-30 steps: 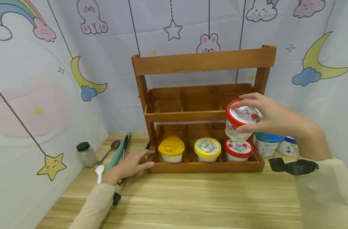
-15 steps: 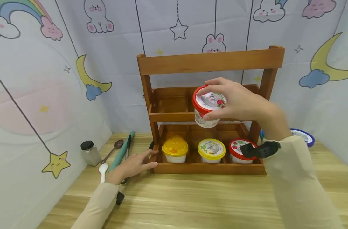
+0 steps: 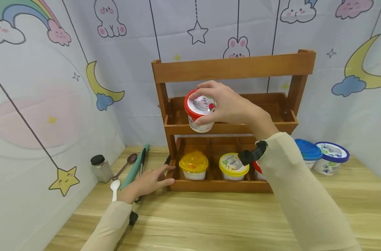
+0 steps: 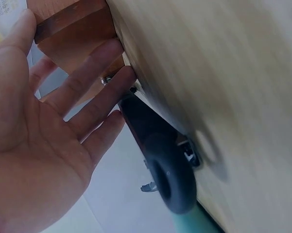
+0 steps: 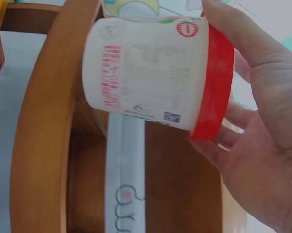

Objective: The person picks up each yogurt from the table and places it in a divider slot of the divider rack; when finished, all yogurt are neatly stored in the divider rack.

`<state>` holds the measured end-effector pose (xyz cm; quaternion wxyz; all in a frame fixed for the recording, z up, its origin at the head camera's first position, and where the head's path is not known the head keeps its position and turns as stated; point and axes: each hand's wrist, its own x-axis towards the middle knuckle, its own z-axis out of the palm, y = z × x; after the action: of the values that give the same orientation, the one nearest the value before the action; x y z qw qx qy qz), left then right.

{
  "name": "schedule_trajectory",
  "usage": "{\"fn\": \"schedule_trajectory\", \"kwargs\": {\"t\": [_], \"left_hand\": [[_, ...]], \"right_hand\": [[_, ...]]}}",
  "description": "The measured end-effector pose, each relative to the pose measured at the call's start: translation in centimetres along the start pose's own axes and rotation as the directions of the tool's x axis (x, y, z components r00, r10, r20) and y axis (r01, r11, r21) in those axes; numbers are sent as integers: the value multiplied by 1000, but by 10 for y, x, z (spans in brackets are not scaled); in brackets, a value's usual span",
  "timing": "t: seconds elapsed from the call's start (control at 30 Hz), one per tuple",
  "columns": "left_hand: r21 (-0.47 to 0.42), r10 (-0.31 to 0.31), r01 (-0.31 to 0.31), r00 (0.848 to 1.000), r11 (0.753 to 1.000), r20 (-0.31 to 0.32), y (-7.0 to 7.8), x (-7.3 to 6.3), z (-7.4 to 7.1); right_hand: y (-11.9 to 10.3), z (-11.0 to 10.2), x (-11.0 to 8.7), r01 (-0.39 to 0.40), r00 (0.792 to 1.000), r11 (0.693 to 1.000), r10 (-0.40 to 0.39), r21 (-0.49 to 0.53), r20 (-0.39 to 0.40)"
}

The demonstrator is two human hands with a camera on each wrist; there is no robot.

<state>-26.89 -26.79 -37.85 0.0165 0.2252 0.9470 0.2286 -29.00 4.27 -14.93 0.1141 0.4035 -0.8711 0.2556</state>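
The right hand [image 3: 231, 104] grips a red-lidded cup [image 3: 199, 111] by its lid rim, fingers curled over the top and thumb on the near side. The cup hangs in the air, slightly tilted, just in front of the left end of the rack's [image 3: 231, 68] upper shelf, its base about level with the shelf's front rail. The left hand [image 3: 149, 181] lies flat and open on the table [image 3: 209, 223], holding nothing, fingertips touching the rack's lower left corner.

To seat the cup cleanly, I would lift its base over the front rail, bring it upright, and lower it straight down inside the far-left upper compartment. A grip from above leaves room for the fingers between the dividers. Letting go only once the base rests flat seems wise. The left hand bracing the rack should stop it sliding away.

Below, a yellow tub [image 3: 193, 164] and a yellow-lidded cup [image 3: 233, 166] sit in the lower shelf; a third cup there is mostly hidden by the sleeve. Two blue-lidded cups [image 3: 331, 161] stand on the table to the right; spoons [image 3: 115, 184], tongs [image 3: 134, 167] and a jar [image 3: 100, 168] lie to the left.
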Motion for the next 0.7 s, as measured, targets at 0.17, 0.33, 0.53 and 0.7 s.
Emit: {"fn": "schedule_trajectory", "kwargs": {"t": [0.17,0.33,0.53,0.7], "left_hand": [[4,-8,8,1000,1000,0,0,0,-2],[4,-2,2,1000,1000,-8,1,1,-1],[-6,-4,4,1000,1000,-4,0,2,1],[-3,-5,5,1000,1000,-1,0,1,-1]], "right_hand": [[-1,13,16,16,999,1000,-16,12,-42],[0,22,24,19,996,1000,-20,-16,-82],[4,34,30,18,990,999,-25,-49,-137],[6,44,35,50,976,994,-69,-96,-206]]}}
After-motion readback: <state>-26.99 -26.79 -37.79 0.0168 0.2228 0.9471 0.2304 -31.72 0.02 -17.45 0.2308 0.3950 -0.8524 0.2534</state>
